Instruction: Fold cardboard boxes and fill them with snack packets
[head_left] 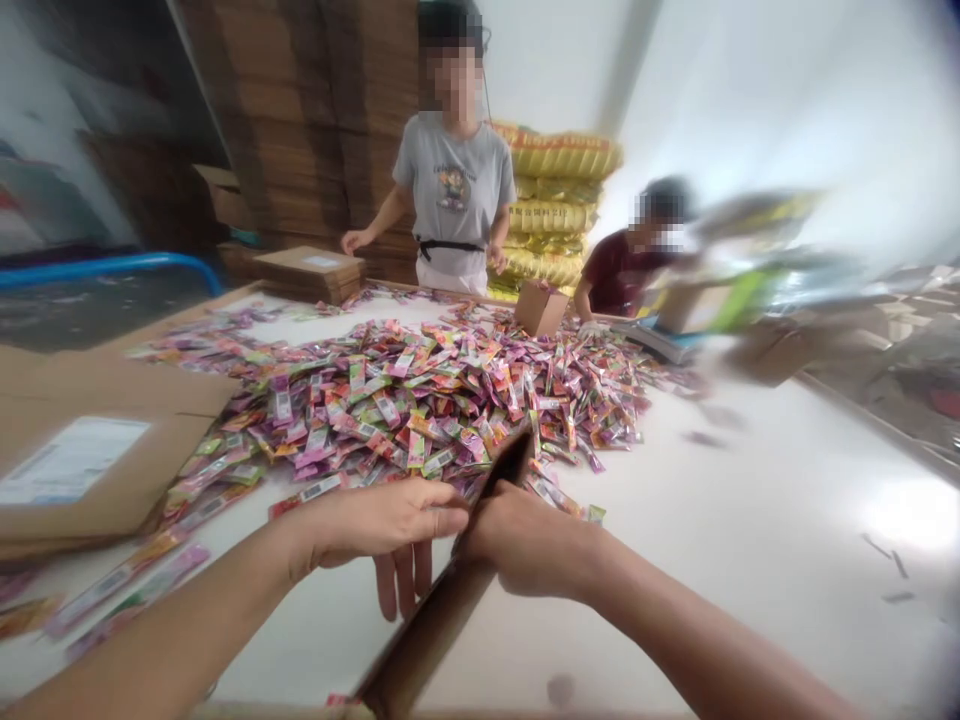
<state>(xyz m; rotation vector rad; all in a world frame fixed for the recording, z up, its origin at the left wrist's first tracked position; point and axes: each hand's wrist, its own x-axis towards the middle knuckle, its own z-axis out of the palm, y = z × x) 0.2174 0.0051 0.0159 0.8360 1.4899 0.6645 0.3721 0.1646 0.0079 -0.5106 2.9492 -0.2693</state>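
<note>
A heap of packets (420, 390) is lying in the middle of the table (735, 560), with flat boxes (180, 480) lying to its left and a small box (541, 308) sitting near its back. In front, a carton (444, 620) is leaning between the left hand (386, 515) and the right hand (529, 540). Beyond the table, bags (555, 215) are sitting behind two people (459, 195).

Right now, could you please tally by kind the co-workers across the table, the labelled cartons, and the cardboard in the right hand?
Co-workers: 2
Labelled cartons: 2
Cardboard in the right hand: 1
Total: 5
The packets overlap too much to count.
</note>
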